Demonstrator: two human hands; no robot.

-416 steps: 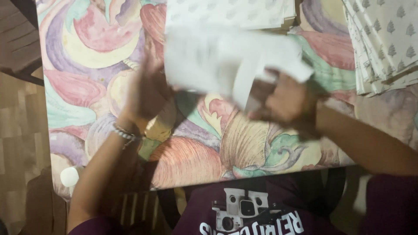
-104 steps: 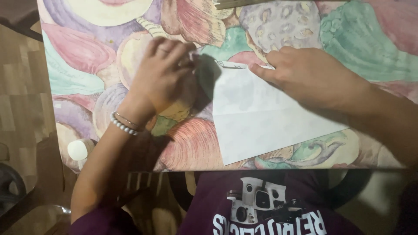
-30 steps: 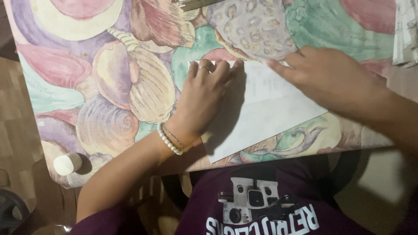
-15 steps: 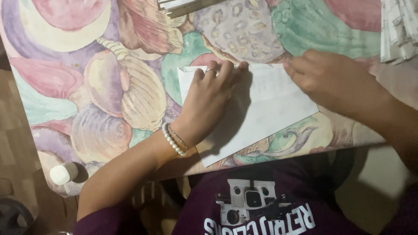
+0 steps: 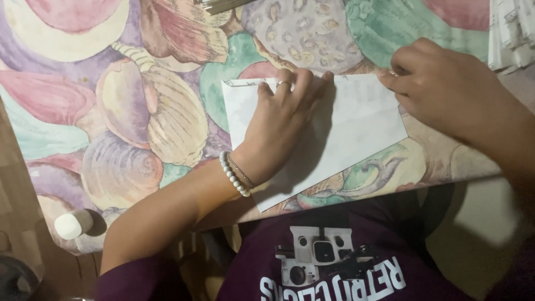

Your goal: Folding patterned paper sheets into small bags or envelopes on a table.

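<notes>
We have a white sheet of paper [image 5: 356, 125] lying on the surface [image 5: 111, 111], a top painted with large pastel shells, and it sits near our edge, a little right of centre. Our left hand [image 5: 281, 125] lies flat on the left part of the sheet, fingers spread and pressed down, gripping nothing — it pins the paper in place. A pearl bracelet [image 5: 234, 175] circles that wrist. Our right hand [image 5: 446, 89] rests at the sheet's far right corner with the fingers curled; the fingertips touch the paper's edge, but we cannot tell whether they pinch it or merely press on it.

As for progress, we judge the folding to be at an early stage. The sheet already shows an angled right side and a slanted near edge, which suggests at least one fold has been laid in, and the flat hand looks like it is setting a crease. Yet the paper remains broad and mostly flat, with no finished shape to be seen — so most of the folding appears left to do.

A stack of patterned paper [image 5: 510, 30] waits at the far right corner, well apart from the sheet. A small white cap-like object [image 5: 72, 224] sits at the near left edge of the surface, away from both hands.
</notes>
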